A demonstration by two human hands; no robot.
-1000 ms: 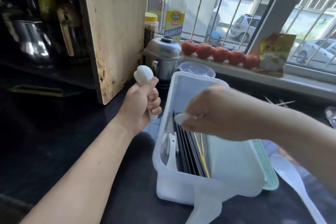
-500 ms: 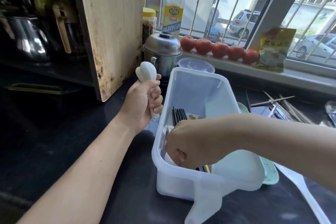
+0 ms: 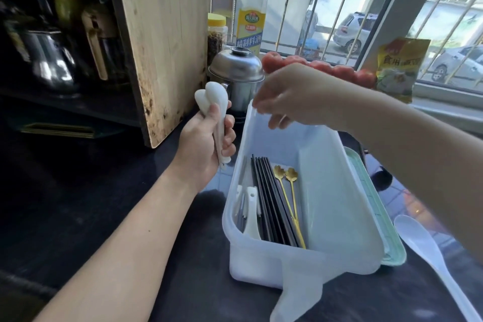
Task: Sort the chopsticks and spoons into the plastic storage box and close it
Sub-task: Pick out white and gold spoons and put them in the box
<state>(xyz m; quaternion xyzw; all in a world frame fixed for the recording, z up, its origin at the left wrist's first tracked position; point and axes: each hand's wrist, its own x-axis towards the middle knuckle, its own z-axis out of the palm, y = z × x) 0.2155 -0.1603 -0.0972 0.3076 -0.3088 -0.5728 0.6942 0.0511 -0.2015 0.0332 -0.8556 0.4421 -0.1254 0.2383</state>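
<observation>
My left hand (image 3: 206,138) is gripping two white spoons (image 3: 214,112) beside the storage box (image 3: 339,217); my right hand (image 3: 292,94) is hovering above it, fingers relaxed, holding nothing

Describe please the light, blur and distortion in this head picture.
Head view: strong daylight comes through the window, so the street outside is bright, while the shelf at left stays nearly black. The right hand over the storage box is slightly blurred at its fingertips; the left hand holding white spoons is sharp. The wide lens bends the window bars.
</observation>
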